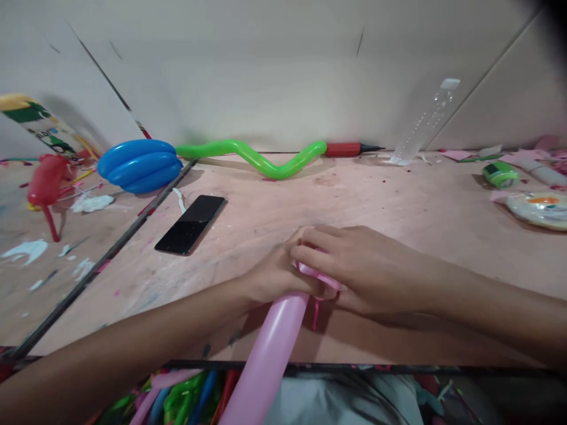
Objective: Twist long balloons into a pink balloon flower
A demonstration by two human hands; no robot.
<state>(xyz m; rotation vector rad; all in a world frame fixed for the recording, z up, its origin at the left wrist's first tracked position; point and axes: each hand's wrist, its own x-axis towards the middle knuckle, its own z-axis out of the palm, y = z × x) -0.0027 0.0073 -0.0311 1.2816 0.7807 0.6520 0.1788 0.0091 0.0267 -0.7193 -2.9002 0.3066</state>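
Note:
A long pink balloon (270, 360) runs from the bottom edge up to my two hands, which meet above the near part of the table. My left hand (283, 268) is wrapped round its upper end. Against it, my right hand (349, 262) is closed with bent fingers on a pinched pink part of the same balloon. A thin pink tail (316, 316) dangles below the fingers. The fingertips partly cover one another, so the exact grip is hidden.
A black phone (191, 225) lies left of my hands. Behind are a blue balloon bundle (139, 165), a wavy green balloon (266, 168), a red hand pump (343, 149) and a clear bottle (423, 127). Tape rolls (538, 209) lie right; a red balloon shape (48, 180) stands left.

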